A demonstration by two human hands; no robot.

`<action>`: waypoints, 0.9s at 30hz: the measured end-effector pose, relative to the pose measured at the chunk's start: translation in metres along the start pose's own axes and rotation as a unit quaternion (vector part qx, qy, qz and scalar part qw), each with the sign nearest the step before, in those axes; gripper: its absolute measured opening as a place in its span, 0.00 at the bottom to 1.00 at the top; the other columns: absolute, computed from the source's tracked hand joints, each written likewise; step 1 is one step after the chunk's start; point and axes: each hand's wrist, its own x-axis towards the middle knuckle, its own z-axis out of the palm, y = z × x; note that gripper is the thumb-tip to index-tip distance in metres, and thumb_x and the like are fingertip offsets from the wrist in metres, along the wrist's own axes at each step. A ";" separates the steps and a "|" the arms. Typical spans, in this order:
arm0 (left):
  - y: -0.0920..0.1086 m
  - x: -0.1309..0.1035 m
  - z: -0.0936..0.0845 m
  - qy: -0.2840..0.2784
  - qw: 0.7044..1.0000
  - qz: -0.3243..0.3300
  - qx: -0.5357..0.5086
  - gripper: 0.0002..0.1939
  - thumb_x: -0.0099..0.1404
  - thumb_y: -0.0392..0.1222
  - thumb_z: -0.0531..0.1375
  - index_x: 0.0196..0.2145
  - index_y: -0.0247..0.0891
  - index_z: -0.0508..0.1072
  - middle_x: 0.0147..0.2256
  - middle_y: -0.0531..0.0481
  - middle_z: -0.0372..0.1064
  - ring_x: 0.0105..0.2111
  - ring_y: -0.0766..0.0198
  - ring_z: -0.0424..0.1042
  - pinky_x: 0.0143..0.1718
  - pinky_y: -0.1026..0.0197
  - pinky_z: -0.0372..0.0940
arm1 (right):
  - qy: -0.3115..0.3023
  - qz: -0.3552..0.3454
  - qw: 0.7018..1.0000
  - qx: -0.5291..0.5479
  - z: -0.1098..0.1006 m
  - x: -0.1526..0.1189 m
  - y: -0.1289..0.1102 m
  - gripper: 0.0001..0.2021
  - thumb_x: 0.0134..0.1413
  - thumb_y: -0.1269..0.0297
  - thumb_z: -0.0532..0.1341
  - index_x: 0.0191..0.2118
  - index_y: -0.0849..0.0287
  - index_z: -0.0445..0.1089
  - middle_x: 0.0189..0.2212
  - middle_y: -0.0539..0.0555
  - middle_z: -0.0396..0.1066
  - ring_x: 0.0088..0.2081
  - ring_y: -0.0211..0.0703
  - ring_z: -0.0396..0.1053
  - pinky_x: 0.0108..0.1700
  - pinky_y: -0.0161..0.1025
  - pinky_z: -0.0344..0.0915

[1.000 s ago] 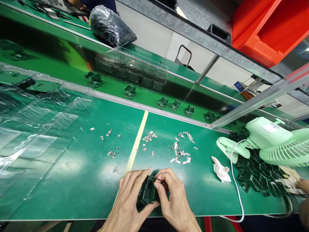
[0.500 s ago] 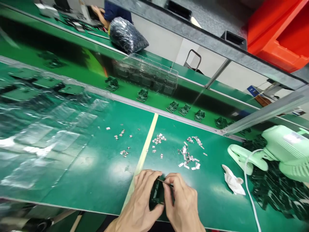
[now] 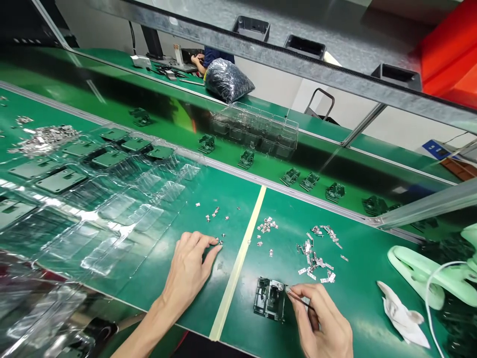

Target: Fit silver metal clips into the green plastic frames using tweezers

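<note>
Green plates (image 3: 61, 180) are held in a clear blister tray (image 3: 112, 216). The left hand (image 3: 192, 263) is nearly closed, thumb to forefinger, at small metal pieces (image 3: 219, 242); whether 1 is gripped cannot be told. Past yellow tape (image 3: 238, 266), a dark housing (image 3: 270, 299) is laid on the bench (image 3: 357, 308); beside it a thin rod (image 3: 300, 300) is pinched by the right hand (image 3: 324, 318).
</note>
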 end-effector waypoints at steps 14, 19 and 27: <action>0.071 -0.023 -0.022 -0.341 0.855 -0.195 -0.339 0.21 0.73 0.60 0.57 0.33 0.40 0.71 0.30 0.55 0.63 0.33 0.64 0.63 0.36 0.63 0.60 | 0.009 -0.184 0.981 0.064 0.024 0.012 -0.044 0.11 0.64 0.78 0.61 0.49 0.61 0.73 0.36 0.56 0.78 0.31 0.42 0.76 0.30 0.37 0.70; 0.092 -0.024 -0.017 -0.379 0.811 -0.233 -0.380 0.21 0.67 0.59 0.63 0.30 0.37 0.73 0.24 0.57 0.65 0.25 0.67 0.61 0.30 0.64 0.56 | -0.008 -0.190 0.981 0.039 0.023 0.004 -0.042 0.10 0.65 0.79 0.60 0.46 0.60 0.72 0.36 0.54 0.79 0.31 0.40 0.76 0.30 0.37 0.67; 0.095 -0.045 0.002 -0.306 0.879 -0.196 -0.310 0.20 0.72 0.58 0.58 0.35 0.39 0.77 0.32 0.49 0.75 0.30 0.61 0.71 0.33 0.60 0.66 | -0.056 -0.122 0.991 0.000 0.008 -0.012 -0.033 0.09 0.65 0.78 0.56 0.43 0.56 0.65 0.34 0.53 0.73 0.27 0.39 0.69 0.29 0.37 0.63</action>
